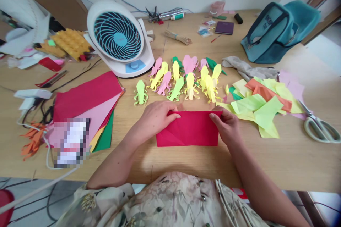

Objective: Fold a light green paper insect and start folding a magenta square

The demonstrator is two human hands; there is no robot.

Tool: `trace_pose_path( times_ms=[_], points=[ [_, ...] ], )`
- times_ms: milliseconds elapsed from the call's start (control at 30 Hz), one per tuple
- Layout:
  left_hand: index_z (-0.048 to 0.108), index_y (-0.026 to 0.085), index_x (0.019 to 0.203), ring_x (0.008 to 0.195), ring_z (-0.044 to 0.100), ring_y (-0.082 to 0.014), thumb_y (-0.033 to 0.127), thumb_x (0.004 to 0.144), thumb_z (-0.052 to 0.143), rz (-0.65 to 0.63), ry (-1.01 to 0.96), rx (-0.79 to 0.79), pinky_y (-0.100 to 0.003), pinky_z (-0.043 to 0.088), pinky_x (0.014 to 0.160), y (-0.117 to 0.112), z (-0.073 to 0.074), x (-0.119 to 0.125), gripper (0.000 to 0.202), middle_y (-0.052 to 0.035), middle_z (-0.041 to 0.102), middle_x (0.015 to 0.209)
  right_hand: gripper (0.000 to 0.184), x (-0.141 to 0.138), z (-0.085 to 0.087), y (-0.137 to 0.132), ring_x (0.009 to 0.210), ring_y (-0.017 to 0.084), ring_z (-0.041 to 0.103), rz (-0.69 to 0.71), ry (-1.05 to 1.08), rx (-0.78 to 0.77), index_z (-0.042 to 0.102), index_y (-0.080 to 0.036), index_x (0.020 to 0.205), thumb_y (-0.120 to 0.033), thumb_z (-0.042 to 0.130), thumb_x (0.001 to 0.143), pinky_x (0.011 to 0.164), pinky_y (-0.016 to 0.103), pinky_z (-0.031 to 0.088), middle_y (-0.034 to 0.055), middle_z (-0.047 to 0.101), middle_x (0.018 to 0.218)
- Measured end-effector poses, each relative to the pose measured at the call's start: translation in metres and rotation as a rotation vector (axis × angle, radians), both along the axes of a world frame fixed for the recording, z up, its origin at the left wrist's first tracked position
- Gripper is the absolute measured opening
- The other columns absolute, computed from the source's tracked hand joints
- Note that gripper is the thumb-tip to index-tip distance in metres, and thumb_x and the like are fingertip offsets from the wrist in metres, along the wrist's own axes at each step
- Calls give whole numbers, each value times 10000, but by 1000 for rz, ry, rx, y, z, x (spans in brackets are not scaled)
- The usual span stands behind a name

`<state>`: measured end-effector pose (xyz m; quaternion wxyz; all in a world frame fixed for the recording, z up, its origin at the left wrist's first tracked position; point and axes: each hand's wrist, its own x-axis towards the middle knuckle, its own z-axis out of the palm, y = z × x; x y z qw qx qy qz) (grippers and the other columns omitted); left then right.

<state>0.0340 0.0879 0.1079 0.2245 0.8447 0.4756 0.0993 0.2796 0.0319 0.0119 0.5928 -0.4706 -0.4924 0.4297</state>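
Observation:
A folded red paper sheet [189, 131] lies on the wooden table [293, 156] right in front of me. My left hand [154, 117] presses the sheet's upper left corner, fingers curled over the top edge. My right hand [226, 124] pinches the upper right corner. Both hands are closed on the paper. Just beyond it stand several folded paper figures [183, 78] in yellow, pink and green.
A stack of coloured paper [87, 103] lies at the left, paper scraps [261, 103] and scissors [319, 127] at the right. A white and blue desk fan [119, 39] stands behind, a teal bag [277, 32] at the far right. Cables and orange figures [33, 140] sit far left.

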Motion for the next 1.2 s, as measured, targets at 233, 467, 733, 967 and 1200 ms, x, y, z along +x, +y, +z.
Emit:
trace_pose_path(
  times_ms=[233,467,733,967,1200],
  points=[
    [674,187,680,638,543,-126,302,878,663,-14,-58,-64,-263,308,603,2,4,-4,229,11,658,693,261,0,-3,0,628,129,459,11,60,-83,632,-208,695,-392,758,830,553,254,381,-2,534,693],
    [572,166,583,567,458,-100,350,856,679,-28,-117,-105,-259,268,558,8,4,-5,347,32,556,586,248,2,-4,1,633,133,483,-5,92,-129,655,-212,701,-402,775,808,556,254,401,0,550,697],
    [671,171,739,662,546,-114,291,852,635,-135,-194,-196,-229,347,611,16,6,-17,168,23,652,706,237,5,-5,2,607,124,503,-66,140,-182,687,-220,717,-417,811,764,537,239,412,-10,589,674],
    [672,155,712,654,535,-114,277,795,666,-70,-302,-230,-221,368,605,16,13,-20,147,16,640,681,248,6,-6,2,557,118,508,-116,164,-197,681,-227,723,-430,823,744,505,237,425,-18,609,646],
    [674,161,736,698,570,-126,226,777,674,-18,-356,-222,-229,404,647,11,13,-16,76,10,666,724,240,9,-9,1,570,131,518,-107,177,-176,684,-236,712,-430,821,748,516,254,433,-10,604,648]
  ],
)
